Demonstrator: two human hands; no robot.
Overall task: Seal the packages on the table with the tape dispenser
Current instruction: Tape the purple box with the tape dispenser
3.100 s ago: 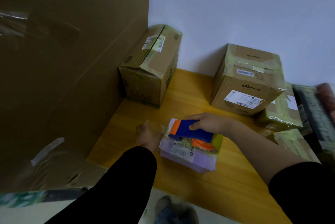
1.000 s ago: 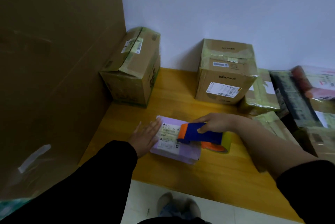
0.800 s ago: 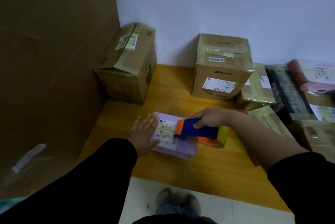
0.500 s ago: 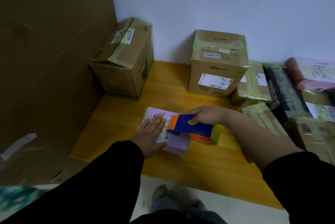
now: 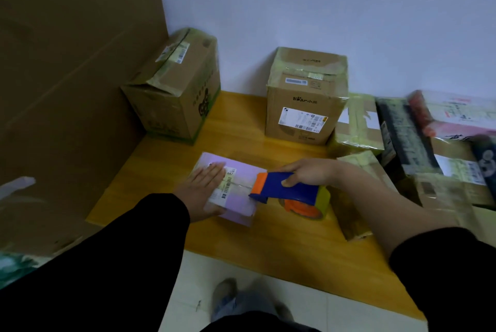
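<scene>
A small lilac package [image 5: 243,204] with a white shipping label lies on the wooden table [image 5: 268,240]. My left hand [image 5: 202,189] lies flat on its left half, fingers straight, pressing it down. My right hand [image 5: 308,171] grips the blue and orange tape dispenser [image 5: 288,193] by its handle. The dispenser's orange nose sits at the package's right edge, and a strip of tape runs across the label from it. The tape roll hangs just right of the package.
Two taped cardboard boxes [image 5: 174,92] [image 5: 304,98] stand at the back by the wall. Several wrapped parcels [image 5: 418,143] crowd the right side. A large cardboard sheet [image 5: 67,84] walls off the left. The table's front edge is near my feet.
My right hand has drawn the dispenser rightward across the package to its right edge. My left hand moved from beside the package onto its top and now presses it flat.
</scene>
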